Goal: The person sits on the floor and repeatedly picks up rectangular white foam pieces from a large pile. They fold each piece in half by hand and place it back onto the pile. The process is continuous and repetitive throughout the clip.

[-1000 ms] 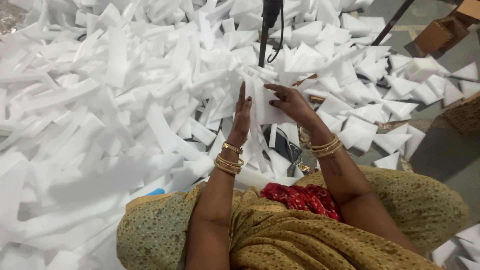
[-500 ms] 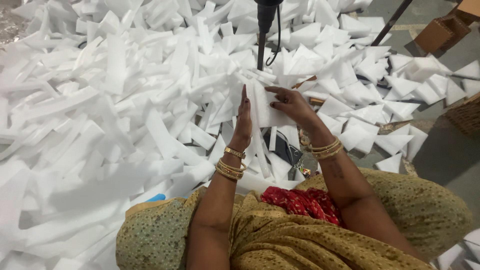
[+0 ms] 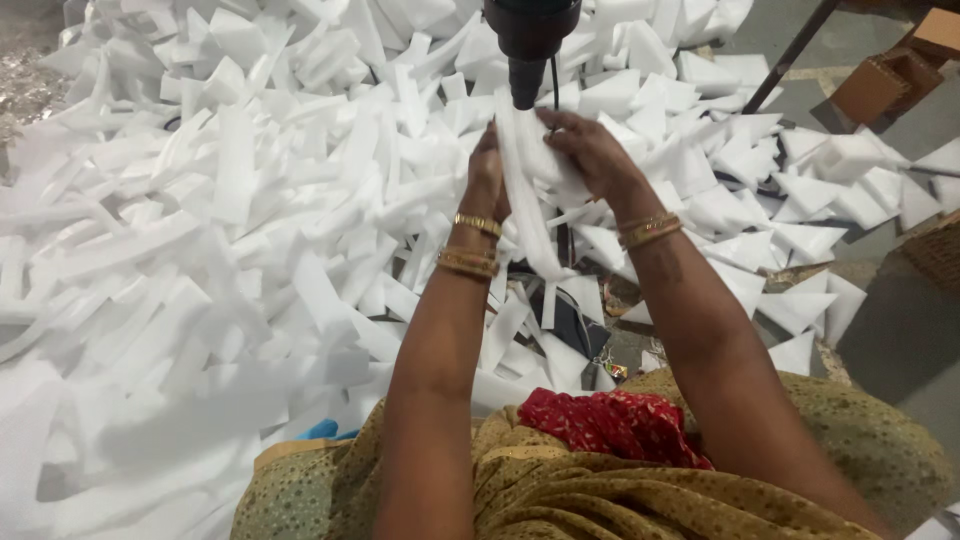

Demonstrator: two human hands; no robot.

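My left hand (image 3: 487, 175) and my right hand (image 3: 585, 150) are raised together, both gripping a long white foam strip (image 3: 527, 215) that hangs down between them. Its top end sits just under the nozzle of a black tool (image 3: 528, 45) hanging from above. Gold bangles ring both wrists. My lap, in olive and red cloth (image 3: 610, 425), fills the bottom of the view.
A deep heap of white foam offcuts (image 3: 220, 230) covers the floor to the left, ahead and to the right. Brown cardboard boxes (image 3: 885, 75) stand at the top right beside a dark slanting pole (image 3: 785, 55). A woven basket edge (image 3: 935, 255) shows at far right.
Both hands have lifted the foam strip upward and away from me, bringing its top end up to the black tool's nozzle.
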